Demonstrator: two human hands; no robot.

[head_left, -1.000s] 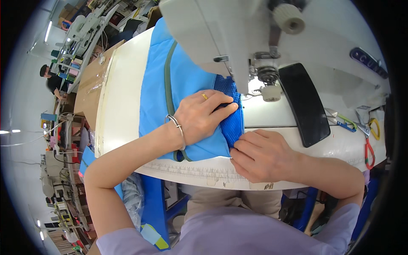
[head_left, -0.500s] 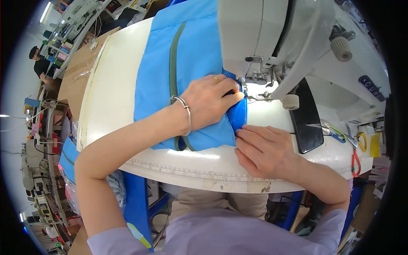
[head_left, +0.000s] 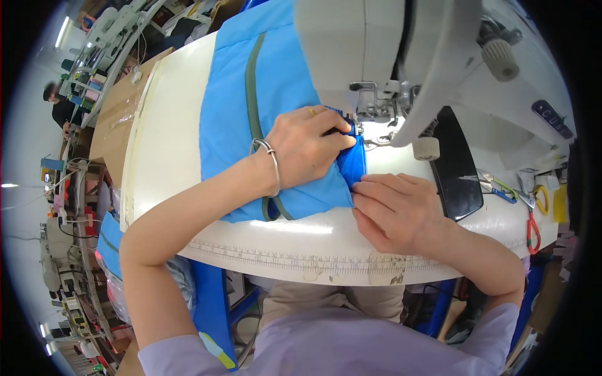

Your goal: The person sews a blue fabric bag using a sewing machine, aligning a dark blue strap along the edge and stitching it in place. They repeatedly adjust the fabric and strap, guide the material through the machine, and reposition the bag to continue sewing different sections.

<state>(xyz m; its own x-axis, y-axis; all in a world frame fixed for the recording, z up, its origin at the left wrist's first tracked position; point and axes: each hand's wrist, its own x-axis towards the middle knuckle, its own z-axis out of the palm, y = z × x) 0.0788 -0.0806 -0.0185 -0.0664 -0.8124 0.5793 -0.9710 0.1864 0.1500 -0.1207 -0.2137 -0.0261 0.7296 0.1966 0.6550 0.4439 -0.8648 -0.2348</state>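
Note:
My left hand [head_left: 307, 147], with a ring and a metal bangle, presses on a light blue fabric piece [head_left: 229, 113]. Its thumb and forefinger are closed on the right edge, just left of the presser foot [head_left: 358, 127]. A dark green strip [head_left: 251, 88] runs along the fabric. Darker blue mesh fabric [head_left: 353, 164] shows at that edge, between my hands. My right hand [head_left: 401, 213] pinches the near right corner with its fingertips. The white sewing machine [head_left: 357, 50] stands over the far right of the cloth, and the needle tip cannot be made out.
A black phone-like slab [head_left: 458, 166] lies right of the machine foot. Beyond it are scissors with red handles [head_left: 533, 232] and small snips [head_left: 498, 188]. A printed ruler scale [head_left: 301, 266] follows the table's near edge. Cardboard [head_left: 116, 109] and another person [head_left: 63, 109] are at far left.
The whole view has shifted slightly. Both hands keep their grip on the fabric, and the cloth has barely moved against the presser foot.

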